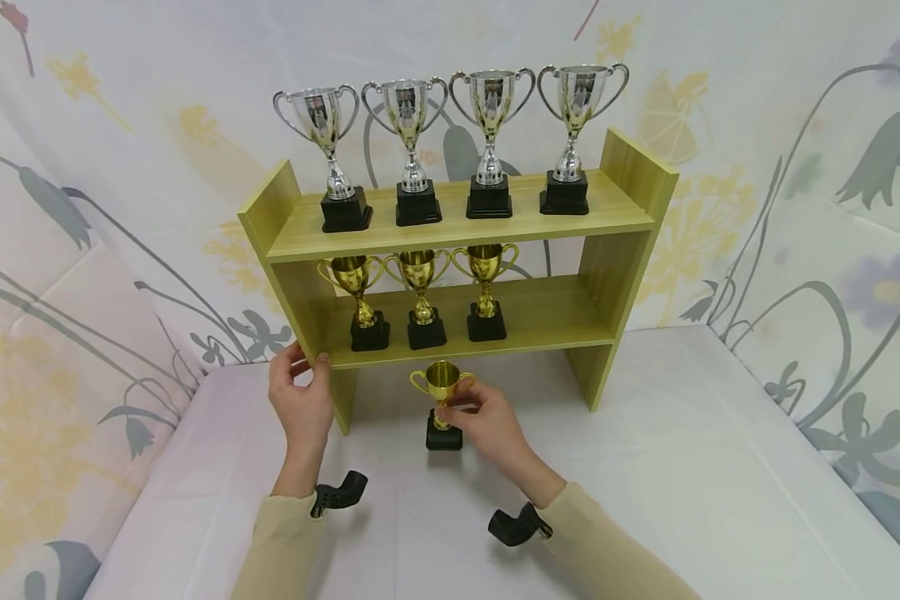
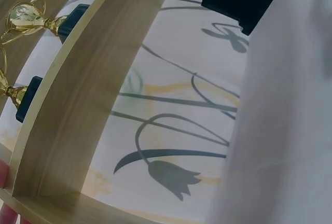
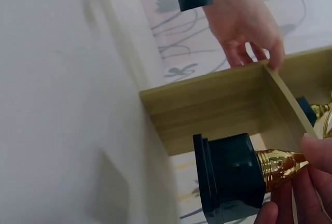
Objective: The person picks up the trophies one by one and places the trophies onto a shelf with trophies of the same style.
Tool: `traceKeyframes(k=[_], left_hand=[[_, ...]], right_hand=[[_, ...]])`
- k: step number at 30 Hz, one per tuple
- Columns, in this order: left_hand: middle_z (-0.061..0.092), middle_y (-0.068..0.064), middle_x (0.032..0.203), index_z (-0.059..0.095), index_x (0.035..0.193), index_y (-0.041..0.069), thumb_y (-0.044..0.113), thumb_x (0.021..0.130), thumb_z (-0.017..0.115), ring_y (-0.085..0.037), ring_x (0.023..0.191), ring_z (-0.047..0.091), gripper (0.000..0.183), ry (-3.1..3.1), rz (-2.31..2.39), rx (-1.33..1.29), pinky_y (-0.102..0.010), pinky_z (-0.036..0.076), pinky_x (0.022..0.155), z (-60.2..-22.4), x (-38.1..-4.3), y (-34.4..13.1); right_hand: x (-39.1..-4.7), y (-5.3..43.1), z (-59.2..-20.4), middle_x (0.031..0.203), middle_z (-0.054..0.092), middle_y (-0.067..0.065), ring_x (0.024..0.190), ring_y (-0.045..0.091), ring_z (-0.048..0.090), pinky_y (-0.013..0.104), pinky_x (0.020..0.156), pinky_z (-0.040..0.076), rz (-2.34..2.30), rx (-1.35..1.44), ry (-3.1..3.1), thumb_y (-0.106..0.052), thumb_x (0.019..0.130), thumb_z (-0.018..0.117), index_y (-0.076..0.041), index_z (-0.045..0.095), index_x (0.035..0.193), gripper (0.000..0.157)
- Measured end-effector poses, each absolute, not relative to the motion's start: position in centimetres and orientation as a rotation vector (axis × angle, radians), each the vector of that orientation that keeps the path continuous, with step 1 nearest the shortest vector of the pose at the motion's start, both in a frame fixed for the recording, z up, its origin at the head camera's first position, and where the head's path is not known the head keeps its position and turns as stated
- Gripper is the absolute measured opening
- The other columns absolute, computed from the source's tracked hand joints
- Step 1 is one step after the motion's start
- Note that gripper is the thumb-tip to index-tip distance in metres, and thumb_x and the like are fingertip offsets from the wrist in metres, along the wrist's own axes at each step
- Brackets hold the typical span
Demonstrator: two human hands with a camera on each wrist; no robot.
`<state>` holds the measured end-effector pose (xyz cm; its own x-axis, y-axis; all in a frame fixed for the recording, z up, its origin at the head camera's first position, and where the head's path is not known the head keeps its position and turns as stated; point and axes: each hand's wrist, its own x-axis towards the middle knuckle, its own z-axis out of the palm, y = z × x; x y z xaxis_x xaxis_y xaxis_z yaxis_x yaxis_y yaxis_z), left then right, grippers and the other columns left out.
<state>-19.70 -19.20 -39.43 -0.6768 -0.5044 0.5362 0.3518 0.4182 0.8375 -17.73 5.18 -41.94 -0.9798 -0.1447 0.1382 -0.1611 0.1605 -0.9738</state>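
Note:
My right hand [image 1: 487,417] grips a small gold trophy cup [image 1: 442,379] by its stem, in front of the wooden shelf's lower opening. Its black base [image 3: 233,175] hangs above the white cloth in the right wrist view. At the left, my left hand [image 1: 303,400] holds the side panel of the shelf [image 1: 450,357], thumb at the front edge and fingers around the outside. On the middle board stand gold trophies [image 1: 370,332], three in a row, with bare board to their right. Several larger silver trophies [image 1: 491,150] line the top board.
A white cloth [image 1: 645,467] covers the table under the shelf. Behind and at the sides hangs a flower-printed cloth [image 1: 795,208]. Black wrist mounts [image 1: 521,525] sit on both forearms.

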Motion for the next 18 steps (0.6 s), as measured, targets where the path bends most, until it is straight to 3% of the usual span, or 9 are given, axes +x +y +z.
traceKeyframes(k=[18], left_hand=[[0.057,-0.019,0.108,0.065,0.121,-0.003,0.001,0.092,0.062,-0.015,0.093,0.054,0.029,-1.876,-1.356,0.127,-0.016,0.047,0.065,-39.4,-19.7,-19.2]], right_hand=[[-17.6,6.8,-41.4,0.097,0.071,0.004,0.096,0.022,0.066,0.035,0.079,0.054,2.025,0.276,-2.344,-0.006,0.082,0.08,-0.004,0.07,0.094,0.016]])
